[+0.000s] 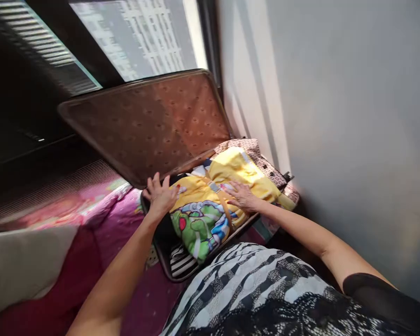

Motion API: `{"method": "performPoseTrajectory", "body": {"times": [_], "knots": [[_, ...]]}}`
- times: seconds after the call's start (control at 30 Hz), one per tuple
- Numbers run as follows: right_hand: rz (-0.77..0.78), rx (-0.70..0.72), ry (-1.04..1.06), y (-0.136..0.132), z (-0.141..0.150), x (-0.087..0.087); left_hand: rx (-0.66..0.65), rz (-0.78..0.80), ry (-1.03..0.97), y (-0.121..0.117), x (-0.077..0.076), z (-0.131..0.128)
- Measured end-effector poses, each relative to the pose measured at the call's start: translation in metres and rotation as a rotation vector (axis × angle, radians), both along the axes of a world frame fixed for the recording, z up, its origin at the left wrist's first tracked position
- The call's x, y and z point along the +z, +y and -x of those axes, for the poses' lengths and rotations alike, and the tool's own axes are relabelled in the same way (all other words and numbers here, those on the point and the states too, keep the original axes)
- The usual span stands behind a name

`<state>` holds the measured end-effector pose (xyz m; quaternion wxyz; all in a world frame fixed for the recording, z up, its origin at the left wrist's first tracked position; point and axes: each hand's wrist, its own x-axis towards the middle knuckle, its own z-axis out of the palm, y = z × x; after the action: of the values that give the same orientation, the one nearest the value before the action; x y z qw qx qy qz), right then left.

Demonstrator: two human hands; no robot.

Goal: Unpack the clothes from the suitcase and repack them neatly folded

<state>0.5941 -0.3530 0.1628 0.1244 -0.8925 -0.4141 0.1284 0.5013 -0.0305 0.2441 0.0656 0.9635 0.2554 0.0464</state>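
Note:
An open brown suitcase point(164, 254) lies on a magenta bedspread, its padded lid point(150, 123) propped up. Inside is a folded yellow cloth with a green cartoon print point(199, 221), crossed by a tan strap with a buckle point(214, 186). My left hand point(160, 193) rests on the suitcase's left rim by the lid, fingers spread. My right hand point(242, 194) lies flat on the yellow cloth next to the strap, fingers stretched out. A striped black-and-white garment point(182, 262) shows at the suitcase's near end.
A grey wall point(336, 116) stands close on the right. A window point(143, 37) is behind the lid. The magenta bedspread point(91, 261) and a pale pillow point(24, 266) lie at the left. A spotted cloth point(262, 161) sits at the suitcase's far end.

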Motion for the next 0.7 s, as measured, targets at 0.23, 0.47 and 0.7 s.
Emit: {"method": "performPoseTrajectory", "body": {"times": [0.23, 0.47, 0.7], "knots": [[-0.026, 0.201, -0.170, 0.078, -0.039, -0.014, -0.007, -0.115, -0.199, 0.081, 0.103, -0.082], [0.060, 0.311, -0.094, 0.112, -0.024, -0.060, 0.022, -0.205, -0.273, 0.182, 0.183, -0.206], [-0.010, 0.319, -0.094, 0.105, -0.027, -0.079, 0.212, -0.087, -0.212, 0.228, 0.171, -0.260]]}}
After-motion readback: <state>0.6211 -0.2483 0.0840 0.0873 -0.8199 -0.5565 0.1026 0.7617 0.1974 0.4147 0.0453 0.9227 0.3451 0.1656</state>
